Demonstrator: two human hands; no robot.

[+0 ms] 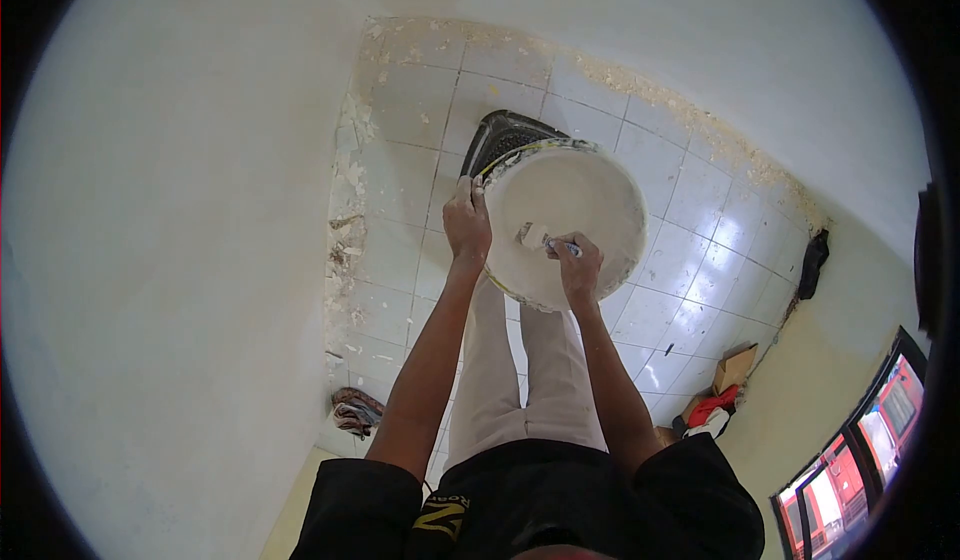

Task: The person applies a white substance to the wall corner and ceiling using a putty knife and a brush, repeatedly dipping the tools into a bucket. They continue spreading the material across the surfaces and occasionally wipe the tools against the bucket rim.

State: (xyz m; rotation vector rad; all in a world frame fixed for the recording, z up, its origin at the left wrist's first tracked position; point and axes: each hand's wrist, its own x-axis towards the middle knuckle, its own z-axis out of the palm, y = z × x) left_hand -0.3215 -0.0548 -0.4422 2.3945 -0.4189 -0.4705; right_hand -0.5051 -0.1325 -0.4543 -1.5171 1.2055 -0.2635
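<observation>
A round bucket (622, 182) with off-white paint inside is in the middle of the view, its rim smeared and crusted. My left hand (467, 224) is closed on the left side of that rim, fingers curled over the edge. Over the bucket's opening, my right hand (578, 268) grips a paintbrush (537, 236) by its handle. The brush head points left and is coated with paint, close to the paint in the bucket. A black plastic stool or tray with a patterned top (503, 130) shows partly behind the bucket, the rest hidden by it.
White floor tiles (405, 185) carry paint flakes and debris along the walls (180, 240). A crumpled cloth (356, 412) lies at lower left. Toward the lower right are a cardboard box (735, 368) and red cloth (712, 403). A dark item (815, 263) rests by the right wall.
</observation>
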